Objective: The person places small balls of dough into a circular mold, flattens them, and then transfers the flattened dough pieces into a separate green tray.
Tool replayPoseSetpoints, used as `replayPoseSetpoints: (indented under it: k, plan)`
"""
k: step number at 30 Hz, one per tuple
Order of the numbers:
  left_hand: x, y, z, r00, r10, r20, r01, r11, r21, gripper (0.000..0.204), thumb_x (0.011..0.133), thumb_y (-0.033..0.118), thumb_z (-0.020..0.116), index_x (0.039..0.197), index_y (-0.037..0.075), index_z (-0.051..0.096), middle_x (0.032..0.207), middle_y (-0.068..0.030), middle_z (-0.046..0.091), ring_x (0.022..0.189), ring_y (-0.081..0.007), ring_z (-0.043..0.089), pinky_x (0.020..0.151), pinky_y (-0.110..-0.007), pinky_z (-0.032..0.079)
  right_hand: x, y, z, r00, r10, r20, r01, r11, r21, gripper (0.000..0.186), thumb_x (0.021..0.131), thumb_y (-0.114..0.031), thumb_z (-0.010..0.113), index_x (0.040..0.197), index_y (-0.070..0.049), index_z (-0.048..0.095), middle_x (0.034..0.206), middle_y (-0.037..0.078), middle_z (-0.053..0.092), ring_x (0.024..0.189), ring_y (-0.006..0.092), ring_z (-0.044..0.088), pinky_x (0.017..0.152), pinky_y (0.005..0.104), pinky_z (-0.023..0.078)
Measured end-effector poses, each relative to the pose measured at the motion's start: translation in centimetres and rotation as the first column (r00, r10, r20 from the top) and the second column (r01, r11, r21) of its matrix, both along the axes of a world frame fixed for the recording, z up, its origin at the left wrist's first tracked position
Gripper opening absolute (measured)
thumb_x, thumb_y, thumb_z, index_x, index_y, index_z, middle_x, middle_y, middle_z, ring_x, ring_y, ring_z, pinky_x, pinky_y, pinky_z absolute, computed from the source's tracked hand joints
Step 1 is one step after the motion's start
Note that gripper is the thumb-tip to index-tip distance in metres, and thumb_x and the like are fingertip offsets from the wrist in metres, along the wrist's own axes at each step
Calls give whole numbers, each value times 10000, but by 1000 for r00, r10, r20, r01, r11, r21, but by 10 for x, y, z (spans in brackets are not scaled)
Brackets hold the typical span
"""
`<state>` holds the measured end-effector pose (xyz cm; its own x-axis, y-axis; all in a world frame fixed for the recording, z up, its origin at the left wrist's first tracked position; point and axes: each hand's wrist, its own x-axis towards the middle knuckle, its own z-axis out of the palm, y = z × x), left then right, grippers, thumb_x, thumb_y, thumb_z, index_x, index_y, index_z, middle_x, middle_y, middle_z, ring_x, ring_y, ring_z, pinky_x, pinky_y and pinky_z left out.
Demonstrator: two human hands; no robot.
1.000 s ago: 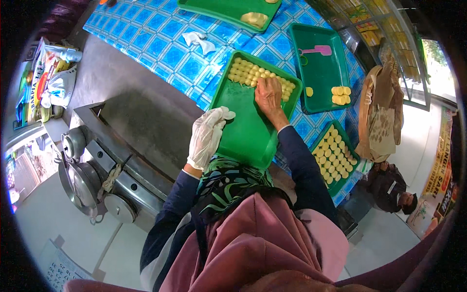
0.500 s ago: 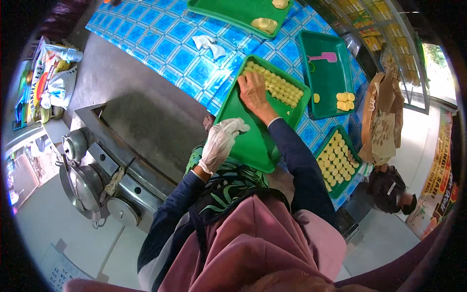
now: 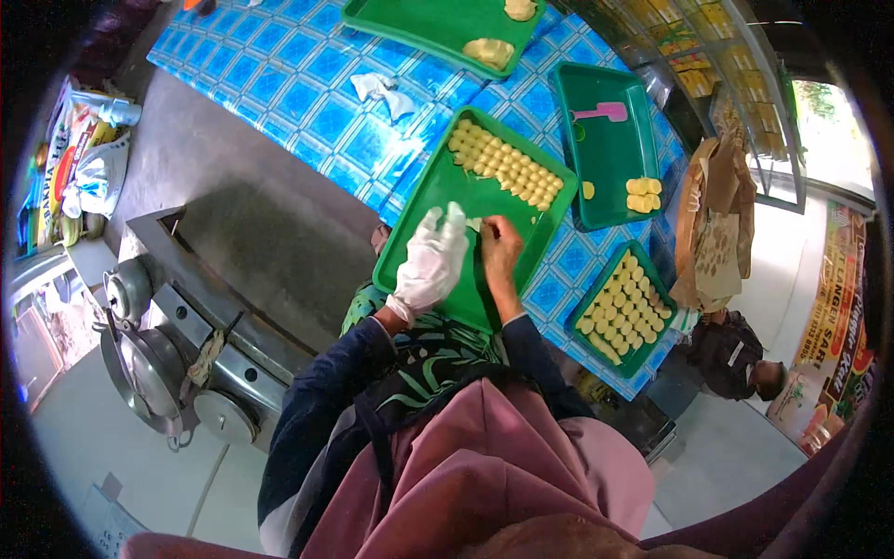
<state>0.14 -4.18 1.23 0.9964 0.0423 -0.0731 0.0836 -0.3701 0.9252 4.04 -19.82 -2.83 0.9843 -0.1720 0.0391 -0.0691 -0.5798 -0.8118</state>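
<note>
In front of me a green tray [image 3: 424,210] is tilted on the table edge, its near end at my lap. Rows of small pale yellow dough balls [image 3: 507,166] fill its far part. Over the bare near part is my left hand [image 3: 432,263] in a white glove, fingers stretched up and apart. Close beside it, my bare right hand [image 3: 501,250] has its fingers pinched together, pointing at the glove. A small pale bit shows between the hands; I cannot tell whether it is dough or the glove's tip.
On the blue checked tablecloth [image 3: 298,93] stand a green tray [image 3: 410,20] with dough lumps, a dark green tray [image 3: 610,88] with a pink scraper [image 3: 603,112], and a smaller tray [image 3: 626,303] of dough pieces. A stove [image 3: 247,359] and pans are at left. Another person [image 3: 731,359] is at right.
My right hand has drawn back from the dough balls toward me, next to the gloved hand. My left hand has risen slightly, with its fingers now pointing up.
</note>
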Motion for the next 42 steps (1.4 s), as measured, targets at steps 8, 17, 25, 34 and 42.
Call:
replayPoseSetpoints:
  k: [8,17,25,34,42]
  plan:
    - [0,-10,19,911,-411,-13,306,656,690,731,970,219,575,1617,71,268,1609,-187,382,1461,-515,329,1166,-666,276,9,-15,31,930,354,102,-267,839,-474,352,748,102,642,1048,-56,739,1008,143,579,955,352,566,792,467,471]
    - [-37,1,10,971,-224,81,133,791,597,715,921,39,536,1602,114,329,1592,-130,428,1458,-387,385,1196,-568,303,80,11,-2,671,706,227,-240,496,-835,754,863,-14,578,1575,-162,376,1604,300,278,1391,464,360,1035,612,335]
    - [-35,-5,14,976,-215,39,146,775,614,646,972,92,557,1586,99,354,1588,-150,432,1447,-414,391,1168,-602,327,72,15,-6,664,694,278,-291,583,-759,653,965,-102,508,1591,-196,347,1608,291,282,1389,468,396,1050,637,340]
    - [-37,-2,9,972,-229,59,131,728,673,638,962,120,569,1570,84,381,1583,-130,441,1450,-369,397,1173,-582,333,81,21,-4,749,555,362,-306,775,-554,756,848,29,590,1552,-202,442,1561,315,334,1348,476,420,1033,618,329]
    - [-37,-5,19,987,-162,13,102,680,726,564,977,142,554,1524,75,436,1560,-194,434,1443,-404,386,1169,-566,343,67,29,-6,606,708,364,-238,597,-766,599,941,-19,536,1521,-146,463,1512,292,424,1320,429,468,1022,573,349]
